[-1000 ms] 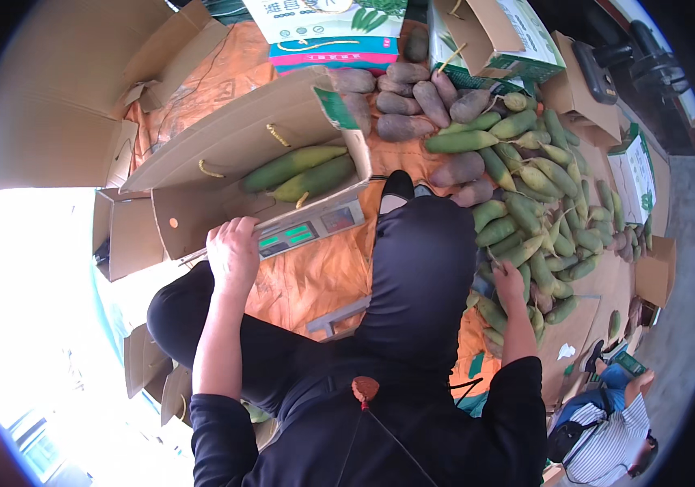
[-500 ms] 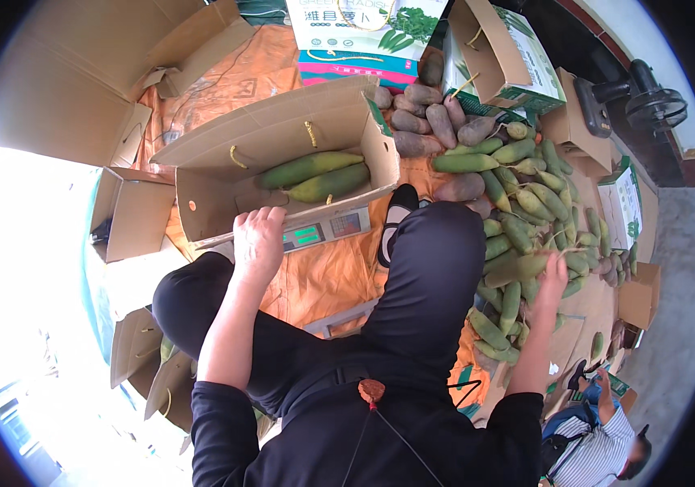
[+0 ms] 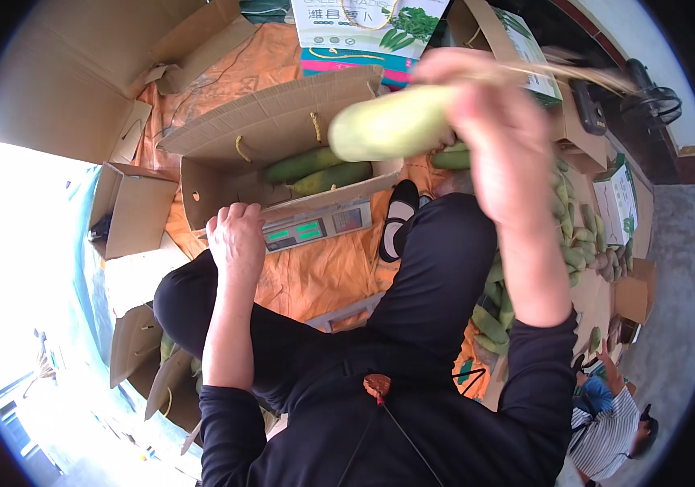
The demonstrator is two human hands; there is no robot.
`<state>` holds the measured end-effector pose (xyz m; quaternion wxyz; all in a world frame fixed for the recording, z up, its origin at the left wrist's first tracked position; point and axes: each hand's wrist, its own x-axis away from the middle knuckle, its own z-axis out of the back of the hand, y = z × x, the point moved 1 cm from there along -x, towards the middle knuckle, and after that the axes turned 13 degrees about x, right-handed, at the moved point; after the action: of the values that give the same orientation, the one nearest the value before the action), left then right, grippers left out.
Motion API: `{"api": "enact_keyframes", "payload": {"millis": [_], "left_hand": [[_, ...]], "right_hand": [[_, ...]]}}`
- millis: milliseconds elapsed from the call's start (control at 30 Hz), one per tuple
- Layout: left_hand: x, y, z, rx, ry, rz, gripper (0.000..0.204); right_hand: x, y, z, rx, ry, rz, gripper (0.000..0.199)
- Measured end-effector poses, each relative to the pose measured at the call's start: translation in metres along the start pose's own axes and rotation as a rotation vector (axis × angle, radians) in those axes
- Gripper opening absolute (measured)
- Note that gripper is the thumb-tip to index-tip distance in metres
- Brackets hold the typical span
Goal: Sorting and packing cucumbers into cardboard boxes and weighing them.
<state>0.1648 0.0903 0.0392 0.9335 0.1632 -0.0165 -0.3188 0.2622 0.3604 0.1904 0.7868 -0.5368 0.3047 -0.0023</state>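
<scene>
My right hand (image 3: 506, 134), smeared by motion, grips a pale green radish (image 3: 388, 126) by its root end. The radish is raised in front of the right end of an open cardboard box (image 3: 274, 107), its long root trailing to the right. Curled over the near edge of that box are the fingers of my left hand (image 3: 238, 237). Inside lie two green radishes (image 3: 333, 177). The box rests on a digital scale (image 3: 307, 230) with a lit green display.
A heap of green radishes (image 3: 579, 227) covers the ground at right, partly hidden by my right arm. Printed cartons (image 3: 360, 36) stand behind, open cardboard boxes (image 3: 140, 207) at left. A black fan (image 3: 652, 101) is at far right, another person (image 3: 611, 426) at lower right.
My right hand has lifted the radish from over the heap, up and leftward toward the box. My left hand has shifted slightly left along the box's near edge.
</scene>
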Motion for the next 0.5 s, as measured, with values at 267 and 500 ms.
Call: {"api": "enact_keyframes", "payload": {"millis": [267,500], "left_hand": [[0.0,0.005,0.007,-0.012,-0.021,-0.033,0.027],[0.0,0.0,0.008,-0.018,-0.142,0.057,0.032]], "right_hand": [[0.003,0.104,-0.146,0.257,-0.125,-0.099,0.015],[0.029,0.139,-0.171,0.556,-0.431,-0.492,0.028]]}}
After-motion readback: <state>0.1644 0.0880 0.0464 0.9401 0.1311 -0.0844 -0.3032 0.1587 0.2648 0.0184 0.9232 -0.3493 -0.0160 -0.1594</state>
